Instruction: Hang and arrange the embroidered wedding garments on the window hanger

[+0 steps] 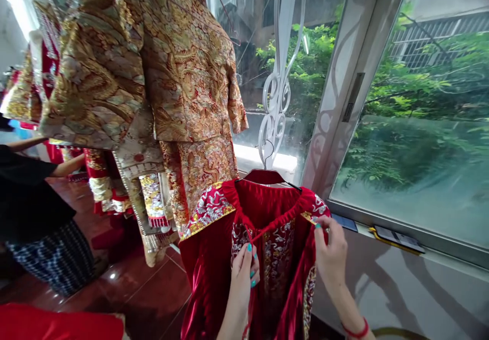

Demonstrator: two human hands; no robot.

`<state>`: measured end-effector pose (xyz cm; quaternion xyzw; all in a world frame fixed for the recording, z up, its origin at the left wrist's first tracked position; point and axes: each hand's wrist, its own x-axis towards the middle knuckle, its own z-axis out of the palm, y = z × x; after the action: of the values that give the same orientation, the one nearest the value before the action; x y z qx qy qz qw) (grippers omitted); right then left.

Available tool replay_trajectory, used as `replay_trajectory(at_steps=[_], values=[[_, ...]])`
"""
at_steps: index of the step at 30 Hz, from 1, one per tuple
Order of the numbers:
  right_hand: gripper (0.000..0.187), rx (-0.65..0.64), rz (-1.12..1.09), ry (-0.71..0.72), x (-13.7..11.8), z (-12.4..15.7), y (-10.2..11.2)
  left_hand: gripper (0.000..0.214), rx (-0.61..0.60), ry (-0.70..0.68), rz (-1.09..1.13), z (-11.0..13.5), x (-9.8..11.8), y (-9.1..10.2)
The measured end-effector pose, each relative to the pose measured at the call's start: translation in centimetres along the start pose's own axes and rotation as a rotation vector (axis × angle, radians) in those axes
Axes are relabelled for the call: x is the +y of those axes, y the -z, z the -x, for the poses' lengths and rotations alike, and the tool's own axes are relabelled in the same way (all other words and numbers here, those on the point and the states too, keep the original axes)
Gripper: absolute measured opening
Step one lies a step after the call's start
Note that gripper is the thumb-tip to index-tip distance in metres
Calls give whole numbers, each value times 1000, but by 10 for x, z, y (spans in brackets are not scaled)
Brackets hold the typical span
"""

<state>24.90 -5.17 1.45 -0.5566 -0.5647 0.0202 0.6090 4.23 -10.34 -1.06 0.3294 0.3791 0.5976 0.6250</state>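
Observation:
A red velvet garment (204,268) with silver and gold embroidered panels hangs in front of me on a dark red hanger (265,177). Its neckline is gathered, and a thin red drawstring (263,234) crosses the front opening. My left hand (243,267), low at the centre, has its fingers closed on the drawstring, whose tail hangs below the hand. At the garment's right shoulder, my right hand (332,248) pinches the embroidered edge between thumb and fingers. Part of that edge is hidden behind the fingers.
Gold brocade garments (187,64) hang close by on the left. A window (412,126) and its sill stand on the right, with a dark flat object with yellow edges (399,240). Another person in dark clothes (30,192) reaches toward garments. Red cloth (57,322) lies at lower left.

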Motion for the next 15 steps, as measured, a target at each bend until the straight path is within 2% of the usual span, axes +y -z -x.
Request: replay_trajectory(at_steps=[1,2,5,8,11,15], values=[[23,-62,-22,-34,-11,10,-6,61,-4,-6,29,1,2,0],[26,-189,-62,-63,-21,18,-13,60,-10,-10,44,2,4,-1],[40,-692,-299,-186,-47,25,-38,60,-38,6,-9,5,9,-5],[41,-1024,-616,-460,-65,17,-62,59,-55,-58,-179,10,9,-13],[28,-1185,-779,-766,-72,6,-80,60,-41,-155,-276,16,2,-19],[23,-1225,-742,-877,-75,-4,-96,63,39,-117,-195,24,-7,-14]])
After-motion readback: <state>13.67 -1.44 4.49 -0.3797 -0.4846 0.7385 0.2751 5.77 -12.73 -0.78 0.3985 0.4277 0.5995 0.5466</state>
